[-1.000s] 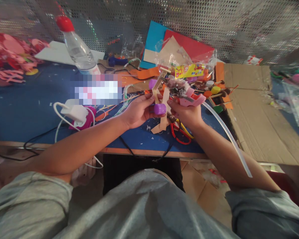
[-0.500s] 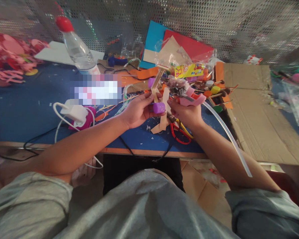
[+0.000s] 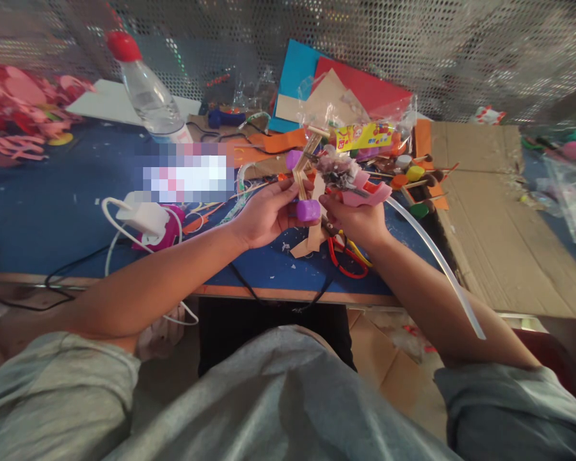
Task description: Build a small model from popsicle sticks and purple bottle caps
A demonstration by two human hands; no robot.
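Note:
My left hand (image 3: 269,211) pinches a small frame of wooden sticks (image 3: 300,180), which carries a purple block (image 3: 308,210) at its near end and another purple block (image 3: 294,159) farther off. In my right hand (image 3: 355,221) is a pink hot glue gun (image 3: 367,192), its front clumped with greyish residue. The gun's front is close to the stick frame; whether they touch I cannot tell. From the gun's back a long clear glue stick (image 3: 436,259) curves down over my right forearm. Below the hands lie red-and-yellow-handled scissors (image 3: 348,257) and tan paper strips (image 3: 313,238).
A red-capped bottle (image 3: 148,96) stands back left, near a white charger plug (image 3: 144,214) with looping cables. Behind my hands are blue and red sheets (image 3: 365,80) and a yellow-labelled packet (image 3: 365,136). Cardboard (image 3: 499,211) covers the right side; paint pots (image 3: 415,173) sit beside it.
The glue gun has shifted slightly left and toward the stick frame, with my right hand. The stick frame has moved a little right and down. Both holds are unchanged.

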